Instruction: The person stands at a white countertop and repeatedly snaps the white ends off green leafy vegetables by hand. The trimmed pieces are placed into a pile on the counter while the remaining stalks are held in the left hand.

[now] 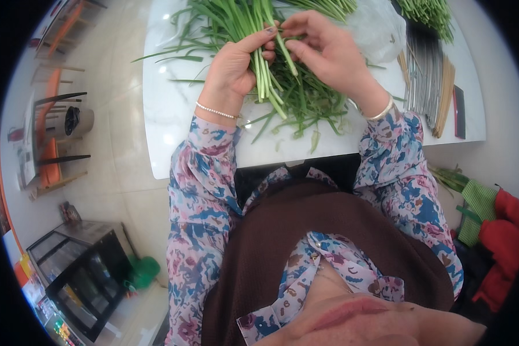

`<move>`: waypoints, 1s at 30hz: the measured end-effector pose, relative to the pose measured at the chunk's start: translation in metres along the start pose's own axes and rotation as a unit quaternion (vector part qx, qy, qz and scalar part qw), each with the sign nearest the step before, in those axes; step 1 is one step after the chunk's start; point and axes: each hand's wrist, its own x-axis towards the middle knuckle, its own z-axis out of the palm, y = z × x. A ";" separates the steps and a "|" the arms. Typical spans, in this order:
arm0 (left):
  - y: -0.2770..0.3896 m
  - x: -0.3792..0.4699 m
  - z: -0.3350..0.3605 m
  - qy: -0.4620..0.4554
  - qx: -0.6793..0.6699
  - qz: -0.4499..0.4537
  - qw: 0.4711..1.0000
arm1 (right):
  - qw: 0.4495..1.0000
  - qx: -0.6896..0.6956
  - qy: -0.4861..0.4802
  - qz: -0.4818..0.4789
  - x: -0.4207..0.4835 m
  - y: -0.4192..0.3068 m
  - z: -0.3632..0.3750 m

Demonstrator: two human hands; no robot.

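My left hand (238, 60) grips a bunch of garlic chives (261, 80), its pale stalk ends pointing toward me and its green leaves spreading away over the table. One thicker stalk (287, 56) slants out to the right of the bunch. Beside that stalk is my right hand (328, 54), thumb and fingers apart, with nothing plainly held between them. Under both hands lies a loose heap of trimmed leaves (313, 97) on the white marbled table (190, 142). Smaller scraps are scattered toward the near edge.
Right of my hands are a clear plastic bag (378, 32), metal skewers (421, 82), wooden skewers (444, 95) and a dark, red-edged flat object (459, 111). More green stalks (430, 17) lie at the far right. A glass-fronted cabinet (86, 272) stands on the floor at left.
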 end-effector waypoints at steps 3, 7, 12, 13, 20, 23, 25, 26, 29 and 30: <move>0.002 0.000 -0.003 -0.010 0.004 0.014 1.000 | 0.998 -0.046 -0.028 -0.026 -0.001 -0.008 -0.003; 0.008 0.000 -0.007 -0.010 -0.027 0.025 0.999 | 0.987 -0.072 -0.140 -0.029 0.001 -0.017 -0.019; 0.011 -0.003 -0.010 -0.032 -0.057 0.041 0.997 | 0.955 -0.020 -0.295 0.005 0.000 -0.023 -0.043; 0.010 -0.003 -0.011 -0.033 -0.062 0.042 0.997 | 0.950 -0.023 -0.312 0.001 0.000 -0.019 -0.048; 0.002 0.000 -0.008 -0.057 -0.082 0.029 0.995 | 0.973 0.071 -0.121 0.181 -0.001 -0.015 -0.028; -0.003 0.001 -0.005 -0.066 -0.064 0.028 0.995 | 0.928 0.245 -0.102 0.261 -0.002 -0.014 -0.015; -0.005 0.001 -0.004 -0.075 -0.053 0.028 0.995 | 0.915 0.289 -0.104 0.263 -0.002 -0.007 -0.011; -0.004 -0.001 -0.001 -0.059 -0.040 0.031 0.997 | 0.920 0.267 -0.092 0.272 -0.003 -0.008 -0.012; -0.008 -0.002 0.003 -0.012 0.002 0.035 0.999 | 0.936 0.210 -0.099 0.265 -0.004 -0.013 -0.012; -0.007 -0.003 0.004 -0.005 0.010 0.033 0.999 | 0.929 0.232 -0.094 0.271 -0.004 -0.012 -0.012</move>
